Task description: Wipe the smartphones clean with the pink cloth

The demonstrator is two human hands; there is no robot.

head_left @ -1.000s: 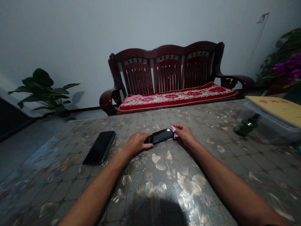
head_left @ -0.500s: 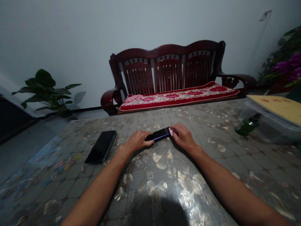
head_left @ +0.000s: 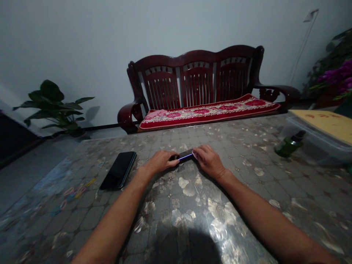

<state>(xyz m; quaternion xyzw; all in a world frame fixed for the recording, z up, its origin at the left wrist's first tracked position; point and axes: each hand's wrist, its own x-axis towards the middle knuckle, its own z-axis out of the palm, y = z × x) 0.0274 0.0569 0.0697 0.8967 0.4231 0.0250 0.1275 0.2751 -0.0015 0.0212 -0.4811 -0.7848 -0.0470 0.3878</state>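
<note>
A dark smartphone [head_left: 186, 156] with a blue-violet edge is held low over the table, in the middle of the view. My left hand [head_left: 162, 161] grips its left end, thumb along the near edge and fingers behind. At the other end, my right hand [head_left: 208, 158] is closed with its fingertips against the phone, pinching a small pale pink piece [head_left: 194, 154]. Most of that piece is hidden by the fingers, so its kind is unclear. Left of my left hand lies a second, larger black phone [head_left: 118, 171], face up on the table.
Several coloured rubber bands [head_left: 78, 191] lie on the left of the patterned tabletop [head_left: 189, 205]. To the right stand a green bottle [head_left: 288, 146] with a black top and a clear plastic box [head_left: 321, 148] with a yellow sheet on it. Beyond the table is a wooden bench [head_left: 196, 84].
My right hand has slid left along the phone, carrying the pink piece with it. The phone has tilted, showing less screen and a brighter edge. My left hand keeps its grip.
</note>
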